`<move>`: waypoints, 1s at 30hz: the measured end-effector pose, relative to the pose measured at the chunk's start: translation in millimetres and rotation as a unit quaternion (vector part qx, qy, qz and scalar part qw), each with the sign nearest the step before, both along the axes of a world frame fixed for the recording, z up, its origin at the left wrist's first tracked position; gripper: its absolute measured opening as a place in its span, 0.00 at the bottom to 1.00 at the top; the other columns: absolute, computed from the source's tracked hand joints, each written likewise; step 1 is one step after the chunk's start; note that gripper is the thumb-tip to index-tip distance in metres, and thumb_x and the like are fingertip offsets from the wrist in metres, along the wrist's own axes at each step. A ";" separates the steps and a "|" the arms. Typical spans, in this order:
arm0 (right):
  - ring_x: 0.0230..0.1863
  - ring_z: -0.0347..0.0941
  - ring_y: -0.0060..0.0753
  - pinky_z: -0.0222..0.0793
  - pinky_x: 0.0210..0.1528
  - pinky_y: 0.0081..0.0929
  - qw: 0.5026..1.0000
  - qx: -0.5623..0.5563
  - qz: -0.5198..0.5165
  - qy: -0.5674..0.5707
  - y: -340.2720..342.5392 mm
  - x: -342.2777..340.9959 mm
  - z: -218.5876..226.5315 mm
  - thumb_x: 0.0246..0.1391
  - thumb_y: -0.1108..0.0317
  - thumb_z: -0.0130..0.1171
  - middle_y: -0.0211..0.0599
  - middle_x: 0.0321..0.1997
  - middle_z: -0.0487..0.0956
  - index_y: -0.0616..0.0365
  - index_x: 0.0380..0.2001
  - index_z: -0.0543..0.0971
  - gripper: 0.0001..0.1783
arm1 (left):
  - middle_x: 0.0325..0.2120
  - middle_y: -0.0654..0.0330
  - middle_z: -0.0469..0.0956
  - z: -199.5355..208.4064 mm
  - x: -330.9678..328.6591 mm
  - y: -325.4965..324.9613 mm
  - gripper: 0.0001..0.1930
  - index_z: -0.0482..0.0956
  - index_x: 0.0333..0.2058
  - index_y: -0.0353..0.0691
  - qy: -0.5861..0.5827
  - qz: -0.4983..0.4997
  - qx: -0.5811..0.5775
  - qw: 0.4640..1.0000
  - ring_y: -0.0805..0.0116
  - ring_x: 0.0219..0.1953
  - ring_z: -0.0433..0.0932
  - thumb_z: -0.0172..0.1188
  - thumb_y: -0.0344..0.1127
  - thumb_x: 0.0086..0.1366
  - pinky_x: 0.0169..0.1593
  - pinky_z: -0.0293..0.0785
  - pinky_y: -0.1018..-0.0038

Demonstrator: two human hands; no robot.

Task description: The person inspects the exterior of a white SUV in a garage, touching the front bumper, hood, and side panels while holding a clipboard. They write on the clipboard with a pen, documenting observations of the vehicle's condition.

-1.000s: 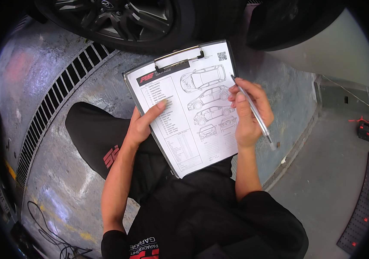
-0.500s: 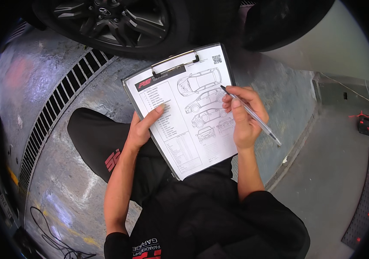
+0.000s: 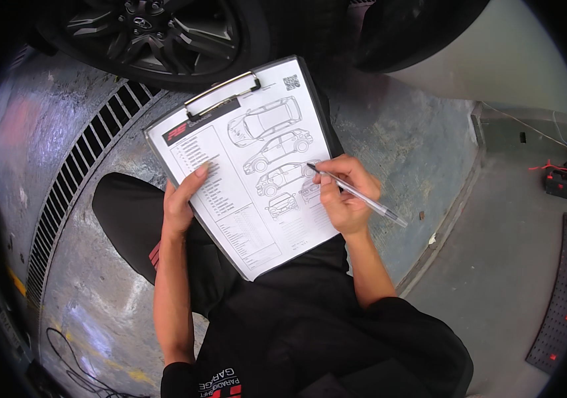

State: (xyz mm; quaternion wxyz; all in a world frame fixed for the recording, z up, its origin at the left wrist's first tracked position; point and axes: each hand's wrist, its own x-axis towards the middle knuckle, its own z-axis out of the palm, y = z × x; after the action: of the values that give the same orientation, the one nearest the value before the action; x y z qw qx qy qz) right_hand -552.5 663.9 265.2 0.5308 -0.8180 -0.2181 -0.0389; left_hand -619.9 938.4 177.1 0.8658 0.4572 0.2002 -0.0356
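A clipboard [image 3: 149, 136] lies tilted over my lap, its metal clip [image 3: 222, 91] at the far end. Clamped under it is a printed sheet [image 3: 230, 205] with line drawings of a car and a list of text. My left hand [image 3: 180, 205] grips the clipboard's left edge, thumb on top of the sheet and fingers hidden beneath. Between the fingers and thumb of my right hand [image 3: 349, 196] is a clear pen [image 3: 366, 201] with a dark tip. That tip is at the right end of the third car drawing; whether it touches the paper I cannot tell.
Beyond the clipboard stands a vehicle wheel [image 3: 157, 40] with a dark tyre. A slotted floor drain [image 3: 71, 172] curves along the left. Black cable [image 3: 74, 365] lies at the lower left. On the right are a black perforated panel [image 3: 558, 298] and a dark box with red wire [image 3: 558, 179].
The clipboard and both hands have shifted left in the view. My right hand has brought the pen tip down the sheet, from the second car drawing's right end to the third.
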 end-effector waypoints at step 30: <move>0.18 0.71 0.21 0.64 0.20 0.19 0.994 -0.058 -0.031 -0.084 14.1 2.2 -12.0 0.43 0.81 0.64 0.35 0.23 0.78 0.63 0.30 0.81 0.07 | 0.45 0.51 0.82 -1.8 -4.9 5.5 0.27 0.74 0.57 0.26 0.021 0.006 0.029 0.999 0.64 0.44 0.82 0.63 0.41 0.65 0.50 0.75 0.73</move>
State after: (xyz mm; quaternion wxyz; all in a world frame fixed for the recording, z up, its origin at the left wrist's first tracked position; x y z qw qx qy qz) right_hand -550.4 678.0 253.1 0.4612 -0.8474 -0.2385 -0.1108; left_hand -624.8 943.9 175.4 0.8482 0.4798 0.2216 -0.0342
